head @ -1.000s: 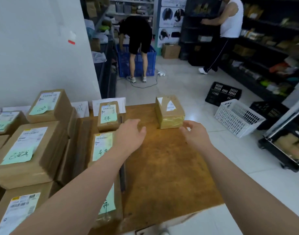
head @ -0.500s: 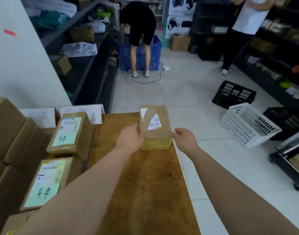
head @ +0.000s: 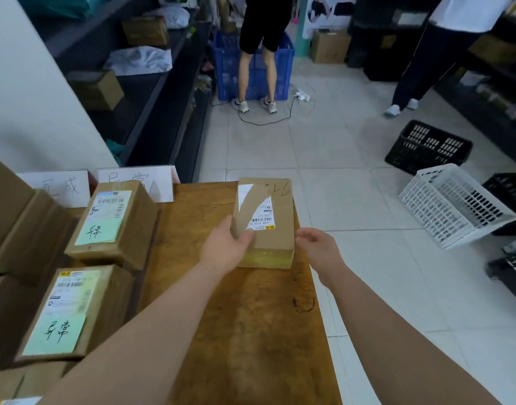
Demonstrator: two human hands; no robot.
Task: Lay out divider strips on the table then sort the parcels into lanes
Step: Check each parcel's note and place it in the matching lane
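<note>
A small taped cardboard parcel with a white shipping label lies at the far right of the wooden table. My left hand grips its near left corner, thumb on top. My right hand hovers by its near right corner with fingers loosely curled, and I cannot tell if it touches the box. Two parcels with green handwritten notes sit in a lane to the left: one further back and one nearer. Two white paper lane signs stand at the table's back edge.
Several more brown boxes are stacked at the far left. A white crate and a black crate lie on the tiled floor to the right. Two people stand further back, one at a blue crate. Dark shelving runs along the left.
Both hands reached forward to the parcel. My left hand has closed on its near left corner and my right hand has come up beside it. The view has moved closer and to the right.
</note>
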